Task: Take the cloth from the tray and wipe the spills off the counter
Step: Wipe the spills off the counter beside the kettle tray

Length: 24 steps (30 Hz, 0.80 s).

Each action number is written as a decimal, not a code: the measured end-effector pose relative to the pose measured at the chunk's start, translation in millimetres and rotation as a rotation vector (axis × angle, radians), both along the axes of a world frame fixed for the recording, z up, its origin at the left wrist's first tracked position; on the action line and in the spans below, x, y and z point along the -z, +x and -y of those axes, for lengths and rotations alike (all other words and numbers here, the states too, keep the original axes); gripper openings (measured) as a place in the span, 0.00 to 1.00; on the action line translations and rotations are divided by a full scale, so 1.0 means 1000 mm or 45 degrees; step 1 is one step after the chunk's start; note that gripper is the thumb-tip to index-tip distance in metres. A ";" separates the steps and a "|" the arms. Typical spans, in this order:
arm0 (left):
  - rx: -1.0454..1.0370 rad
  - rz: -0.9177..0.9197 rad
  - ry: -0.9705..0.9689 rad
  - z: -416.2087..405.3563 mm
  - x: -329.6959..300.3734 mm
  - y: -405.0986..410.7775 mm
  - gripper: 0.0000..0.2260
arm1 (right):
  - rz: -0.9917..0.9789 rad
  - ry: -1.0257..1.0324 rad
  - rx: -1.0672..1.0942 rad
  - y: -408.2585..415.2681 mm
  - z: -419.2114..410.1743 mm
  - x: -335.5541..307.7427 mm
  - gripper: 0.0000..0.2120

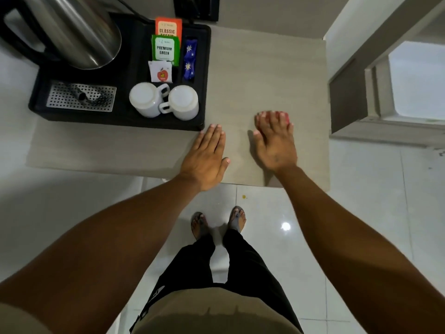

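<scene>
My right hand [274,141] lies flat on the beige counter [252,75], pressing down on a red cloth [285,116]. Only a small edge of the cloth shows past my fingertips. My left hand [207,155] rests flat on the counter with fingers together, holding nothing, just off the front right corner of the black tray [204,68]. No spill is visible on the counter surface around my hands.
The tray holds a steel kettle [77,32], two upturned white mugs [163,101], tea sachets [166,48], blue packets [189,60] and a perforated metal plate [81,96]. The counter's front edge [240,183] runs under my wrists. A wall and door frame [361,92] stand to the right.
</scene>
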State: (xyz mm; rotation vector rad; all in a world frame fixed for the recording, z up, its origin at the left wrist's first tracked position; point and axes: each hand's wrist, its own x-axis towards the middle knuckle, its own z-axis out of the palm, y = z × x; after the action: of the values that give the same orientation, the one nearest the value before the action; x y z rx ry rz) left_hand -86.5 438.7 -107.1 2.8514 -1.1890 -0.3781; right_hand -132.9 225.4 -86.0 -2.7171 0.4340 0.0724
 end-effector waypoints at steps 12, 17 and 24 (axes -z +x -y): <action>-0.005 0.051 -0.001 0.002 0.004 -0.001 0.34 | -0.040 -0.029 0.325 -0.043 0.054 0.007 0.27; 0.009 0.053 0.011 0.002 0.003 0.001 0.33 | 0.072 -0.054 0.118 -0.026 -0.024 0.006 0.26; 0.068 -0.004 0.007 0.012 0.004 0.013 0.34 | -0.020 -0.082 0.283 -0.072 0.026 0.006 0.27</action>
State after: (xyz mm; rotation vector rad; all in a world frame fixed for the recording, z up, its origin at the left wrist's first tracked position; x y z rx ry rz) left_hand -73.2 426.3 -110.7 2.8277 -1.2679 -0.3879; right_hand -204.4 199.8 -92.1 -2.7131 0.7513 0.0198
